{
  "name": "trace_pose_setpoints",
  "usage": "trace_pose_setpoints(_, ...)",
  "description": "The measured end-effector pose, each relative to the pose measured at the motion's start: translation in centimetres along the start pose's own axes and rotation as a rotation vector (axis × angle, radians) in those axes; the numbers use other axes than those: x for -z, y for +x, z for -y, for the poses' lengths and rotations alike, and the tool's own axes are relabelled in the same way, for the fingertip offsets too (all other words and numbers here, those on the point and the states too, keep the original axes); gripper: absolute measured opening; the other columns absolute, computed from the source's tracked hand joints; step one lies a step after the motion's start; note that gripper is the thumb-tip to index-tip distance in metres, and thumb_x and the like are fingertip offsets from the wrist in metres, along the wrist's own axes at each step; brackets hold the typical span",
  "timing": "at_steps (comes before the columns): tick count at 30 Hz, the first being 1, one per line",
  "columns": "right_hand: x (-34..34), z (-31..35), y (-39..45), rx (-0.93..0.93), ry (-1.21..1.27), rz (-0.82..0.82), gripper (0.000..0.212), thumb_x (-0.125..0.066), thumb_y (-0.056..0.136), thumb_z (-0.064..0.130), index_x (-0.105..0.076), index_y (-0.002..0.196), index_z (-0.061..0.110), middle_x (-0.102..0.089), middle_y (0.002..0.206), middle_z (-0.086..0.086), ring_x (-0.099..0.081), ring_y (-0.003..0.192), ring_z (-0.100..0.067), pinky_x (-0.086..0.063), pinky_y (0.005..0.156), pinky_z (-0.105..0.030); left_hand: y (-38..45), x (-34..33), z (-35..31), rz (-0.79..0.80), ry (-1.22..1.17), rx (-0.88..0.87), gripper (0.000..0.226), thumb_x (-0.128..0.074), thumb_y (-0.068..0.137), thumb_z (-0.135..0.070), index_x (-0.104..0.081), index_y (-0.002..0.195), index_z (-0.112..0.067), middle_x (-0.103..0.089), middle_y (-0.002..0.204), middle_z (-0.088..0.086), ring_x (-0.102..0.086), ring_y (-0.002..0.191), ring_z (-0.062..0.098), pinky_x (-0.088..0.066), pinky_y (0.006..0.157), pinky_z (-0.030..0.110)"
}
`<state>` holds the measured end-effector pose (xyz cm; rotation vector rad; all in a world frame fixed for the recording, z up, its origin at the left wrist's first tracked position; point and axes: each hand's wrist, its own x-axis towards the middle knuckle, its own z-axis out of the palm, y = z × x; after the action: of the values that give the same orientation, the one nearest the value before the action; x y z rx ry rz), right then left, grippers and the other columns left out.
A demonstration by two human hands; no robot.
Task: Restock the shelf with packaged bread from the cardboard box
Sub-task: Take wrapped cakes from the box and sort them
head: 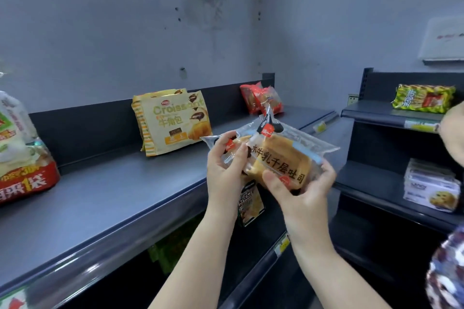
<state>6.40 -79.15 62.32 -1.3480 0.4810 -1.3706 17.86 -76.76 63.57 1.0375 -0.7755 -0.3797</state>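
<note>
I hold clear-wrapped toast bread packs (pixel 278 155) in front of the dark top shelf (pixel 105 195), at its right part. My left hand (pixel 226 170) grips the left end of the packs, my right hand (pixel 298 183) grips them from below on the right. At least two packs overlap; a dark-labelled one (pixel 249 202) hangs beneath. On the shelf stand yellow croissant bags (pixel 173 120) in the middle and red bread packs (pixel 261 99) at the far right. The cardboard box is out of view.
A large red and white bread bag (pixel 22 153) sits at the shelf's left end. A second shelf unit on the right carries a green-yellow pack (pixel 424 98) and white boxes (pixel 431 188). Another person's hand (pixel 454 133) and patterned sleeve (pixel 447 271) are at the right edge.
</note>
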Motion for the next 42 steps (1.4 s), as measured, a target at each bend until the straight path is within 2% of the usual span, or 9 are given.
trace_pose_setpoints(6,0.8,-0.4,5.7,-0.047,0.131,-0.004,0.051,-0.072,0.059,0.032,-0.046,0.103,0.033,-0.066,0.101,0.012,-0.065,0.102,-0.011,-0.056,0.083,-0.034,5.4,-2.6,1.2,0.033,0.08,-0.079,0.042,-0.063,0.072,-0.053,-0.058,0.113,-0.045,-0.056,0.128,0.009,-0.057,0.117,0.03,-0.048,0.097,0.05)
trace_pose_setpoints(10,1.7,-0.1,9.0,0.0,0.139,-0.039,0.043,-0.07,0.064,0.027,-0.051,0.103,0.025,-0.071,0.084,0.018,-0.068,0.085,-0.002,-0.058,0.07,-0.023,7.2,-3.6,2.5,0.127,0.077,-0.077,0.041,-0.064,0.072,-0.05,-0.061,0.111,-0.04,-0.056,0.126,0.013,-0.059,0.112,0.034,-0.051,0.092,0.052)
trace_pose_setpoints(15,2.7,-0.4,12.1,-0.061,0.213,-0.046,0.044,-0.071,0.063,0.03,-0.056,0.104,0.021,-0.071,0.097,0.005,-0.07,0.087,-0.013,-0.059,0.073,-0.032,8.8,-4.1,2.5,0.133,0.017,-0.028,0.044,-0.058,0.077,-0.056,-0.062,0.114,-0.033,-0.06,0.126,0.005,-0.057,0.119,0.027,-0.045,0.101,0.05)
trace_pose_setpoints(18,3.1,-0.6,14.1,-0.176,0.409,-0.032,0.048,-0.068,0.067,0.031,-0.056,0.112,0.02,-0.071,0.097,0.002,-0.071,0.076,-0.011,-0.057,0.058,-0.026,9.8,-4.3,2.3,0.086,0.08,-0.08,0.032,-0.057,0.09,-0.041,-0.053,0.121,-0.044,-0.056,0.132,0.002,-0.059,0.117,0.022,-0.052,0.094,0.037)
trace_pose_setpoints(23,3.8,-0.6,17.1,-0.45,0.813,-0.082,0.045,-0.065,0.077,0.044,-0.066,0.112,0.017,-0.07,0.101,-0.003,-0.068,0.072,-0.015,-0.055,0.053,-0.02,11.1,-4.5,1.8,0.017,0.132,-0.092,0.085,-0.072,0.058,-0.067,-0.009,0.112,-0.085,-0.035,0.151,0.009,-0.044,0.132,0.032,-0.04,0.105,0.053)
trace_pose_setpoints(28,4.8,-0.9,19.2,-0.448,0.93,-0.066,0.041,-0.055,0.088,0.047,-0.067,0.109,0.014,-0.068,0.108,-0.006,-0.07,0.074,-0.016,-0.056,0.061,-0.021,12.1,-4.6,2.4,-0.041,0.09,-0.101,0.107,-0.074,0.066,-0.055,0.006,0.137,-0.061,-0.061,0.128,0.005,-0.058,0.119,0.024,-0.042,0.103,0.053)
trace_pose_setpoints(34,5.4,-1.7,20.7,-0.27,0.734,-0.032,0.034,-0.064,0.077,0.038,-0.061,0.107,0.023,-0.072,0.09,0.006,-0.068,0.08,-0.012,-0.055,0.056,-0.022,13.0,-5.7,2.7,-0.019,0.098,-0.095,0.065,-0.061,0.083,-0.035,-0.031,0.141,-0.029,-0.065,0.117,0.001,-0.066,0.105,0.017,-0.055,0.089,0.044)
trace_pose_setpoints(38,6.3,-1.5,22.0,-0.066,0.433,0.146,0.031,-0.066,0.066,0.023,-0.057,0.095,0.021,-0.073,0.081,0.006,-0.07,0.068,-0.009,-0.056,0.053,-0.025,14.1,-7.3,3.2,0.004,0.137,-0.105,0.029,-0.051,0.093,-0.031,-0.044,0.12,-0.036,-0.065,0.115,0.0,-0.066,0.103,0.016,-0.057,0.084,0.036)
trace_pose_setpoints(42,6.4,-1.8,23.7,-0.03,0.174,0.253,0.052,-0.07,0.063,0.032,-0.055,0.11,0.015,-0.07,0.1,-0.003,-0.071,0.08,-0.012,-0.059,0.068,-0.029,15.1,-9.5,3.4,0.064,0.127,-0.094,0.017,-0.044,0.099,-0.027,-0.047,0.111,-0.038,-0.065,0.102,-0.007,-0.067,0.08,0.006,-0.056,0.062,0.021)
